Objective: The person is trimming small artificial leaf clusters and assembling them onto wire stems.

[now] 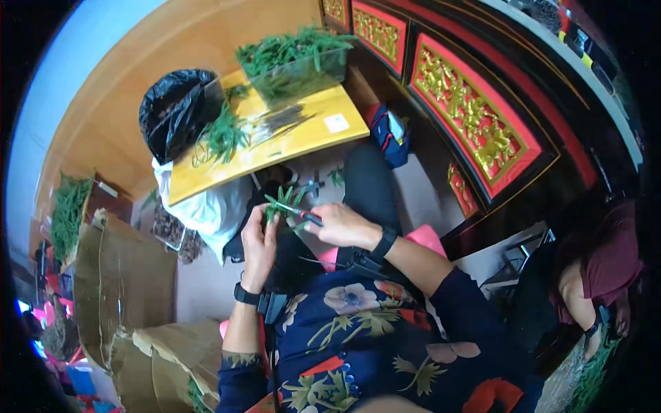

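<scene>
1. Torn cardboard boxes (124, 275) stand at the far left, one with green sprigs piled on top.
2. A black plastic bag (175, 110) sits at the left end of the yellow bench (303, 134), beside loose green sprigs (222, 134).
3. The left hand (259, 244) is clamped around a small bunch of green leafy stems (282, 201), held upright over the lap.
4. The right hand (342, 226) grips red-handled scissors (306, 216), blades touching the stems.
5. A clear tub of greenery (296, 65) rests on the bench's far end.
6. Another person (599, 275) sits at the right.
</scene>
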A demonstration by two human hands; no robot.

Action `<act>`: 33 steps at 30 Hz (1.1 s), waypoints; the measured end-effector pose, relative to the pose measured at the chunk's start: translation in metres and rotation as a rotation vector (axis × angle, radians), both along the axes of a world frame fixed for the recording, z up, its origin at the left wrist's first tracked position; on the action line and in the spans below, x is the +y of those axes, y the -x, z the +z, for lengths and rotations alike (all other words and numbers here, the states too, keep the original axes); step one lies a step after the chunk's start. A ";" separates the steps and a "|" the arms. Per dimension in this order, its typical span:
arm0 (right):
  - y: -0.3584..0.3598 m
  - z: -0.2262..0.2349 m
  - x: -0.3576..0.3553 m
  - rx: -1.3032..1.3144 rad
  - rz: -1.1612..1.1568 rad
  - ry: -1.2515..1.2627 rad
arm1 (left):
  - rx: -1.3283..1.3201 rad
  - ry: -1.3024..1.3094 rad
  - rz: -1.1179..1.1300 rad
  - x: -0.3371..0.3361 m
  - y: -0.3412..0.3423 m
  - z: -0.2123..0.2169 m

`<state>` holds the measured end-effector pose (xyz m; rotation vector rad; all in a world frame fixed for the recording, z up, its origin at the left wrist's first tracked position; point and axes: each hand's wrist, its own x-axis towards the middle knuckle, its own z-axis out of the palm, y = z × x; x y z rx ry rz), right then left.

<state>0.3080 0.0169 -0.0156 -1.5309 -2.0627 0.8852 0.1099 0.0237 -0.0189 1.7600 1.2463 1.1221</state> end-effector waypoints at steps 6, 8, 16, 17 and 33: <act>0.002 0.012 0.011 0.009 -0.005 0.064 | -0.050 0.021 -0.026 0.011 0.004 0.008; 0.005 0.017 0.014 -0.012 0.049 0.117 | 0.067 -0.096 -0.015 0.015 0.012 0.010; -0.003 0.096 0.109 -0.070 -0.051 0.129 | 0.304 -0.328 0.226 0.061 0.019 0.057; -0.011 0.093 0.137 -0.098 -0.038 0.002 | 0.314 -0.334 0.275 0.068 0.024 0.058; -0.062 0.216 0.517 -0.325 -0.525 -0.155 | 0.098 -0.003 0.401 0.135 0.090 0.053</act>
